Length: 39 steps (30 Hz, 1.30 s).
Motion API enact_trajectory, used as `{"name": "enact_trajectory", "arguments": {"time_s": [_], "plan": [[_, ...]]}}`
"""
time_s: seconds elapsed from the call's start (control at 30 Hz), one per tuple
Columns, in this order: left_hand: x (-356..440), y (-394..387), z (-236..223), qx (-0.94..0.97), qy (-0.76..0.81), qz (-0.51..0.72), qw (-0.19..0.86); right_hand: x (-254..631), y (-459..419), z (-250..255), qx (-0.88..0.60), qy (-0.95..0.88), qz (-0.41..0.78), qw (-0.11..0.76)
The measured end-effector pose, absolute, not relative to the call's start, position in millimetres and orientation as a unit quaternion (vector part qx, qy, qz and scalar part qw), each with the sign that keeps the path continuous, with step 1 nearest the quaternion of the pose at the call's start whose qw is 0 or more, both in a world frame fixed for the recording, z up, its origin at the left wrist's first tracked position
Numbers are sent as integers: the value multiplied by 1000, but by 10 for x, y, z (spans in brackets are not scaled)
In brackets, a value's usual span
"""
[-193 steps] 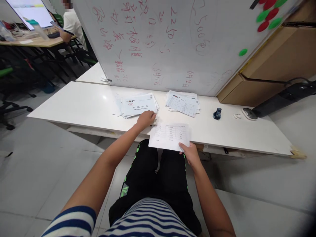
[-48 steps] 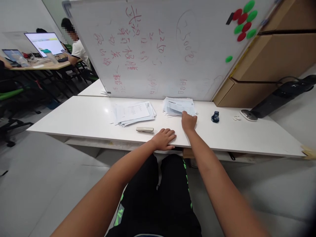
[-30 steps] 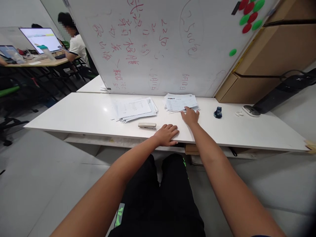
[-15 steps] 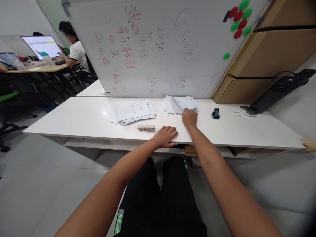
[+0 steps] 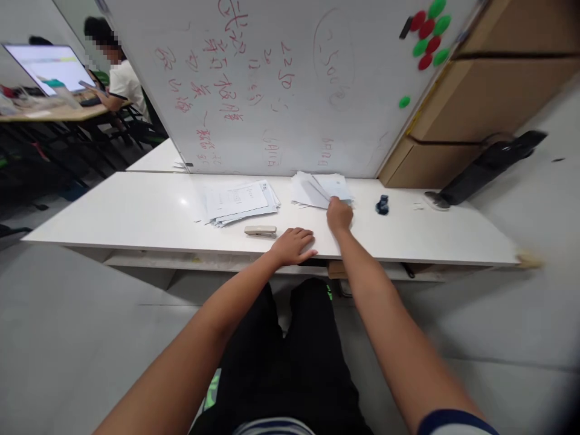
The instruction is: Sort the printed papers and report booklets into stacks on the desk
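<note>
Slanting down rightward mid-frame, a lifted paper sheet (image 5: 312,191) is pinched in the right grip (image 5: 339,215); the left grip (image 5: 293,245) is spread on the glossy desk (image 5: 115,211).

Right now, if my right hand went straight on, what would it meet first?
Probably the right paper stack, where your right hand seems to pinch a raised sheet. Beyond that stands the whiteboard, though the gap between them is hard to judge.
</note>
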State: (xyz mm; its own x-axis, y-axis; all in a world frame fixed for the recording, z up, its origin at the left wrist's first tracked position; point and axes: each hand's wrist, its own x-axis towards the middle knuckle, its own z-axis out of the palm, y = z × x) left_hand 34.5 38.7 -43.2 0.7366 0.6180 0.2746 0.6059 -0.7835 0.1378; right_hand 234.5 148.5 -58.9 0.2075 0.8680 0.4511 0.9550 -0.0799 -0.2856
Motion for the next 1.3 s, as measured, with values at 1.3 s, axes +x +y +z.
{"name": "enact_trajectory", "arguments": {"time_s": [1.3], "plan": [[215, 633, -424, 642, 528, 427, 357, 2008, -737, -1182, -719, -473, 29, 508]]}}
